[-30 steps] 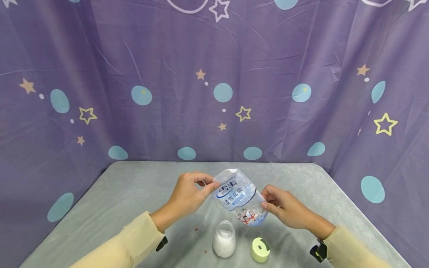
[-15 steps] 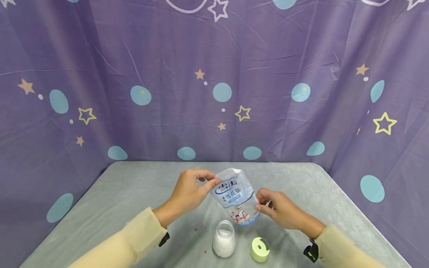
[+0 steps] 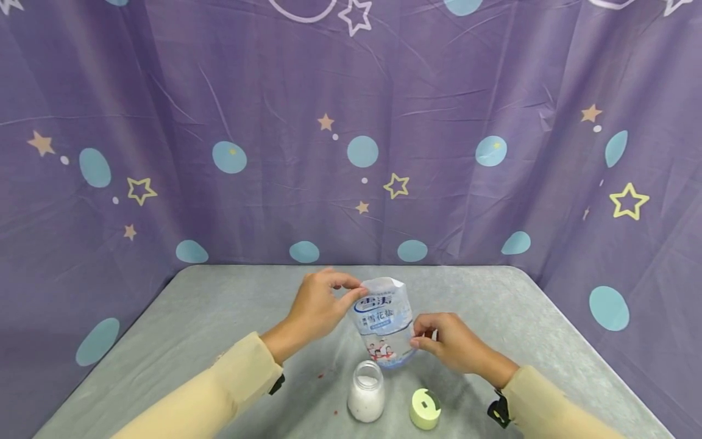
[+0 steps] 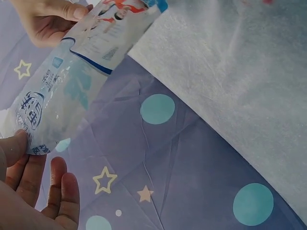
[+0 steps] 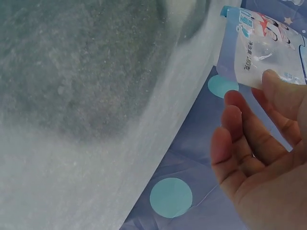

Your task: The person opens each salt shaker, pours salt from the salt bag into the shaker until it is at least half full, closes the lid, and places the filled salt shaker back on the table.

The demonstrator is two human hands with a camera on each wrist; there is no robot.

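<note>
A printed blue-and-white plastic pouch (image 3: 382,320), marked with Chinese characters for snowflake salt, is held up between both hands over the table, close behind a glass jar. My left hand (image 3: 320,305) pinches its upper left corner between thumb and fingers. Lower down, my right hand (image 3: 452,341) pinches the right edge; in the right wrist view its other fingers (image 5: 232,122) are loosely bent away from the pouch (image 5: 268,45). Below the pouch stands the uncapped glass jar (image 3: 366,393), with white contents up to its shoulder. Right of the jar lies a light green lid (image 3: 425,410).
The grey table (image 3: 236,311) has rounded far corners, with a purple curtain (image 3: 285,201) hanging behind it and along both sides. Small red specks (image 3: 320,376) lie left of the jar.
The pouch has turned more upright and its lower end has swung left, toward the jar. My right hand moved left with it; my left hand rose slightly to the right. Jar and lid stay put.
</note>
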